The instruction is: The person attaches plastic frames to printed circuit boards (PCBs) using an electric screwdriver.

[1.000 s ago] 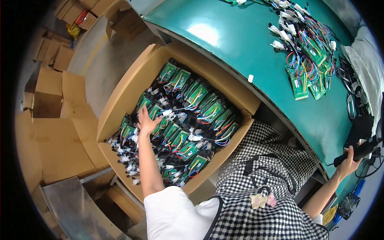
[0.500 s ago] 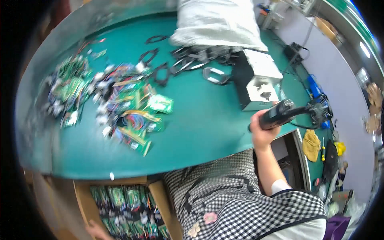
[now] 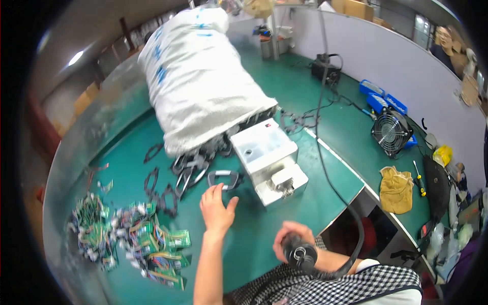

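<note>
My left hand point(image 3: 217, 211) reaches over the green table with thumb and fingers apart. Its fingertips are at the near edge of a black and silver frame-shaped part point(image 3: 224, 179); whether they touch it I cannot tell. Low in front of me, my right hand point(image 3: 292, 235) is wrapped round a black corded electric screwdriver point(image 3: 300, 253), whose cable end with a metal ring faces up. The tool's tip is hidden. A white metal box-shaped device point(image 3: 265, 147) with a stepped front stands just right of the frame part. More black and silver parts point(image 3: 190, 173) lie behind my left hand.
A large white woven sack point(image 3: 203, 86) lies behind the device. Circuit boards with wires point(image 3: 152, 239) are heaped at left. A black cable point(image 3: 323, 157) hangs down on the right. Beyond it are a fan point(image 3: 391, 133), blue bins point(image 3: 378, 99), a yellow glove point(image 3: 396, 189) and a screwdriver point(image 3: 419, 179).
My view has swung up and right. My left hand has come from beside the carton of boards to the frame part. My right hand has brought the electric screwdriver closer to my body.
</note>
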Motion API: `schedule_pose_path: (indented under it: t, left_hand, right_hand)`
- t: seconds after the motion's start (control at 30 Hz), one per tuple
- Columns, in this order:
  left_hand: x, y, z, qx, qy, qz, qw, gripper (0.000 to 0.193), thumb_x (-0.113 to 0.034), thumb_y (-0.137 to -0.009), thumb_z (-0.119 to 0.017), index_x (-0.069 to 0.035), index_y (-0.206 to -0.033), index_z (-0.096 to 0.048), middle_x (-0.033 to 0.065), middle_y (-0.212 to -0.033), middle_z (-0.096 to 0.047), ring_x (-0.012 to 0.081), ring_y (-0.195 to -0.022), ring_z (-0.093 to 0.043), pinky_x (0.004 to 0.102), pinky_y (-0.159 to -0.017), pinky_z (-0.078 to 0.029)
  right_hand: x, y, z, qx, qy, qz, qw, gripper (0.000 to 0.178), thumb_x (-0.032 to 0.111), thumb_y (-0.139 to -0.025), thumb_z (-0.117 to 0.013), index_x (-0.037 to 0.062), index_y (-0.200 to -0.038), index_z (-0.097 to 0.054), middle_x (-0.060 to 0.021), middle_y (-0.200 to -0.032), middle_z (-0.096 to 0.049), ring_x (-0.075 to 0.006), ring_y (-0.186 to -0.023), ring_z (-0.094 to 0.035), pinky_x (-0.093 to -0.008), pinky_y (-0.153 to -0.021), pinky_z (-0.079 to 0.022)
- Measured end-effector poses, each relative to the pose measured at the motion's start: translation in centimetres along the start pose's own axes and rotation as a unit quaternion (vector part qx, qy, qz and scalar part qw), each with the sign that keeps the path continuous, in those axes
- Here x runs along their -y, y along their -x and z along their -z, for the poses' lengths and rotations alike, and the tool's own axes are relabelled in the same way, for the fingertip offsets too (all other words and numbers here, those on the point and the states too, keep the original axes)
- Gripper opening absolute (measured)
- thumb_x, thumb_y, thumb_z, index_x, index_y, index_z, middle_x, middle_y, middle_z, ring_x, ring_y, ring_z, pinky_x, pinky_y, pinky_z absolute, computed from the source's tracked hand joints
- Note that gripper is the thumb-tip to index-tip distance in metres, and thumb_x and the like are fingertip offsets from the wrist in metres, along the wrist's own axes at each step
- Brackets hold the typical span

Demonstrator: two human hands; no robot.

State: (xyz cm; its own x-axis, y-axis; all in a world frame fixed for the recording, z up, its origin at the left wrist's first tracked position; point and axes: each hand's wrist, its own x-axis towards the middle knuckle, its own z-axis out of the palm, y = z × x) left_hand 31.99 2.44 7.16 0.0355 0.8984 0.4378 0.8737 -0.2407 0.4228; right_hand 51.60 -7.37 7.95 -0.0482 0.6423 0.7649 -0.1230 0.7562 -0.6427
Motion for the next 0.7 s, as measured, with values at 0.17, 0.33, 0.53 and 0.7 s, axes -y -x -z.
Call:
schedule_pose_path:
  t: [0.17, 0.33, 0.53, 0.7]
  left_hand:
    - [-1.8, -2.9, -4.7, 0.030, -0.091, 0.052, 0.994, 0.058, -0.022, -0.066, -0.072, -0.006, -0.116, -0.048, 0.0116, -0.100, -0.054, 0.0292, -0.098, -0.048, 0.0421, -0.087, -0.035]
    - [-0.4, -3.6, -3.6, -0.009, -0.028, 0.020, 0.999, 0.047, -0.011, -0.073, -0.062, -0.003, -0.117, -0.047, 0.0155, -0.082, -0.056, 0.0336, -0.075, -0.053, 0.0416, -0.067, -0.043]
    - [0.4, 0.8, 3.9, -0.151, 0.357, 0.200, 0.900, 0.035, -0.001, -0.084, -0.040, -0.002, -0.119, -0.042, 0.0073, -0.082, -0.054, 0.0137, -0.066, -0.055, 0.0240, -0.052, -0.047]
    - [0.1, 8.5, 2.1, -0.122, 0.438, 0.368, 0.811, 0.037, 0.001, -0.084, -0.041, -0.001, -0.120, -0.037, 0.0061, -0.085, -0.051, 0.0114, -0.061, -0.053, 0.0217, -0.047, -0.048]
  right_hand:
    - [-0.3, 0.5, 0.7, -0.040, 0.008, -0.017, 0.999, 0.059, 0.006, -0.066, -0.073, -0.0040, -0.116, -0.043, -0.0093, -0.070, -0.058, -0.0183, -0.055, -0.057, -0.0272, -0.049, -0.045]
    - [-0.3, 0.0, 1.2, -0.004, 0.010, 0.028, 1.000, 0.059, 0.011, -0.064, -0.073, -0.0028, -0.114, -0.045, -0.0104, -0.071, -0.056, -0.0218, -0.056, -0.056, -0.0301, -0.049, -0.044]
    - [0.0, 0.4, 0.7, -0.029, 0.017, 0.012, 0.999, 0.064, 0.013, -0.062, -0.076, -0.0019, -0.116, -0.045, -0.0094, -0.071, -0.054, -0.0212, -0.057, -0.054, -0.0288, -0.051, -0.043]
    - [-0.2, 0.6, 0.6, -0.076, 0.046, -0.049, 0.995, 0.065, 0.002, -0.065, -0.071, 0.0006, -0.121, -0.039, -0.0056, -0.073, -0.056, -0.0130, -0.060, -0.054, -0.0244, -0.054, -0.044]
